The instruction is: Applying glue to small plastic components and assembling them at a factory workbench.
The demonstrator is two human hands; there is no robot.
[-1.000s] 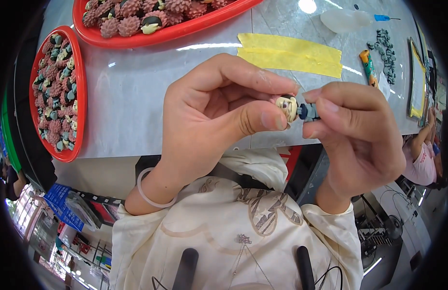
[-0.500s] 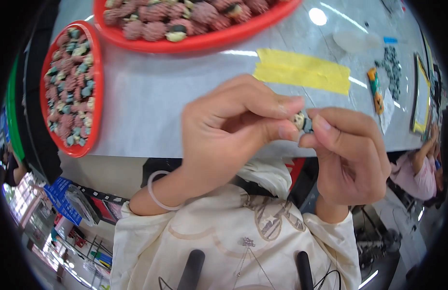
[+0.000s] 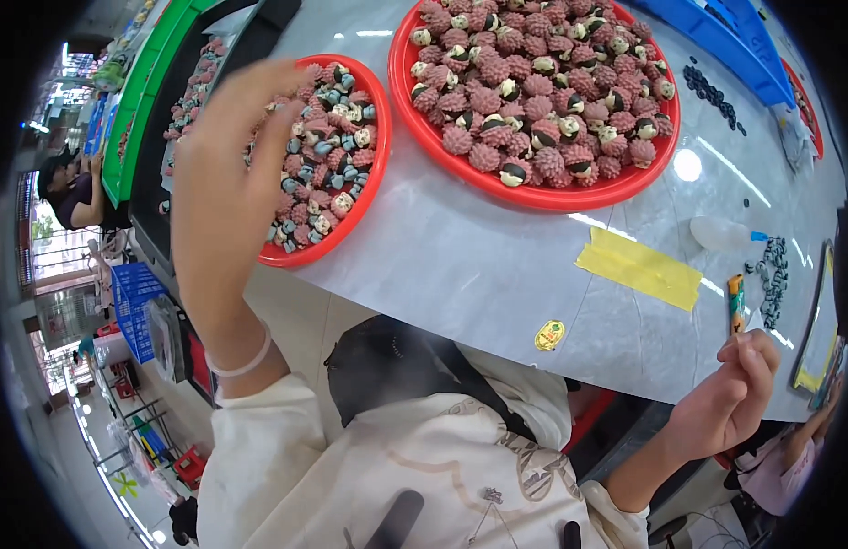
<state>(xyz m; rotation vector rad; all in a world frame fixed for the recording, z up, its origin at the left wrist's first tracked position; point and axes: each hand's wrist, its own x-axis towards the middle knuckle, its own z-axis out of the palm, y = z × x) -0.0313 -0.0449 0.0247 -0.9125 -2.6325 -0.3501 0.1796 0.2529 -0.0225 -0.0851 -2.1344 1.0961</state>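
My left hand (image 3: 227,174), with a pale band at the wrist, is raised over the left edge of the smaller red tray (image 3: 380,137). It is smeared by motion, so I cannot tell whether its fingers hold anything. Under and beside it in that tray lie many small pink spiny pieces (image 3: 328,165) with cream and blue-grey parts. My right hand (image 3: 730,398) is at the table's front edge on the right, fingers curled and thumb tip against the index finger. Whatever may be between those fingertips is hidden. Just beyond it lies a small green-and-orange tube (image 3: 737,302).
A larger red tray (image 3: 534,197) holds pink spiny pieces with cream and black parts. On the table are yellow tape (image 3: 639,267), a gold sticker (image 3: 549,335), a whitish bottle (image 3: 721,234), grey bits (image 3: 773,274) and black bits (image 3: 712,96). A blue bin (image 3: 735,46) stands far right.
My hands, together before me around a small cream-and-grey piece, have parted. The left swung left and up over the smaller tray; the right moved right and down. The view has shifted left.
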